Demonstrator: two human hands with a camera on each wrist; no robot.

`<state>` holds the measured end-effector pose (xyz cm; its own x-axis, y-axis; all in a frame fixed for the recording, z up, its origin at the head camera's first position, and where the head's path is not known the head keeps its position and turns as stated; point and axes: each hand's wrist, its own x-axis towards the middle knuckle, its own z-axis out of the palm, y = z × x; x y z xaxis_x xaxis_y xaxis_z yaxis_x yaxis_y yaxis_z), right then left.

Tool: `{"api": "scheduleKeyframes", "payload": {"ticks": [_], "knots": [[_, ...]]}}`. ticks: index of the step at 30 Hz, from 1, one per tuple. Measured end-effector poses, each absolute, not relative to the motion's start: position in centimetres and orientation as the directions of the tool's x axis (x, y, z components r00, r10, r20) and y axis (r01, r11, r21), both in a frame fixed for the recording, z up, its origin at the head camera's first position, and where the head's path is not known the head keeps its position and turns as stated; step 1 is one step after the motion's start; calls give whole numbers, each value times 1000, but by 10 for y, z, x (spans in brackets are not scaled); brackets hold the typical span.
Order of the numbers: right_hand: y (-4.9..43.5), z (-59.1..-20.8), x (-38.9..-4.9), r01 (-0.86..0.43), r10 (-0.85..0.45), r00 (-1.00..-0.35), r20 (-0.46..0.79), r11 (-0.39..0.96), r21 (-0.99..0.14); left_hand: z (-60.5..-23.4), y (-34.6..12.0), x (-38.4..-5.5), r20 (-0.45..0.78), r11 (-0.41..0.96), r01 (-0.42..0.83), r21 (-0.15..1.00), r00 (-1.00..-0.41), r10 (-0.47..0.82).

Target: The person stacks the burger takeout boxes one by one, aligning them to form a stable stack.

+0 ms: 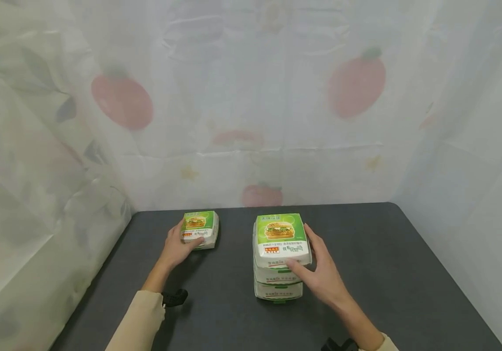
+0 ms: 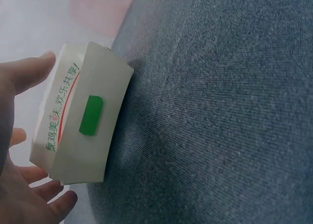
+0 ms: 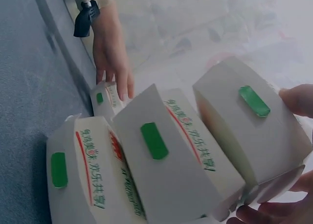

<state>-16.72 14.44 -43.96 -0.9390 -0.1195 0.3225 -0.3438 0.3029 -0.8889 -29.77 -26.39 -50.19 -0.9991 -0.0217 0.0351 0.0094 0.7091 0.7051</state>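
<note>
In the head view, my right hand (image 1: 324,275) grips the top burger box (image 1: 279,239) of a stack of three, with the thumb at its near side and fingers at its right. The right wrist view shows this top box (image 3: 254,121) tilted, with a gap below part of it. Under it sit the middle box (image 3: 156,160) and the bottom box (image 3: 73,175). My left hand (image 1: 176,248) is at another burger box (image 1: 199,229) on the table, fingers loose along its left side, thumb at its front edge. In the left wrist view, whether the thumb touches this box (image 2: 83,121) is unclear.
The dark grey table (image 1: 382,273) reaches back to a pale curtain (image 1: 242,97) printed with fruit. More sheeting (image 1: 27,161) hangs on the left, and a white sheet (image 1: 474,195) hangs on the right. Each wrist wears a black strap.
</note>
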Motion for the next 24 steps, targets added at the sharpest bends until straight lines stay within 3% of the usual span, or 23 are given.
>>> {"api": "scheduleKeyframes", "payload": {"ticks": [12,24], "knots": [[138,-445,-167,-349,-93,-937,338,336,-875,-514,-267,-301,85,658,88,748,-996,36],[138,-445,-169,-352,-114,-936,333,330,-876,-514,-269,-297,41,665,9,747,-999,-33]]}}
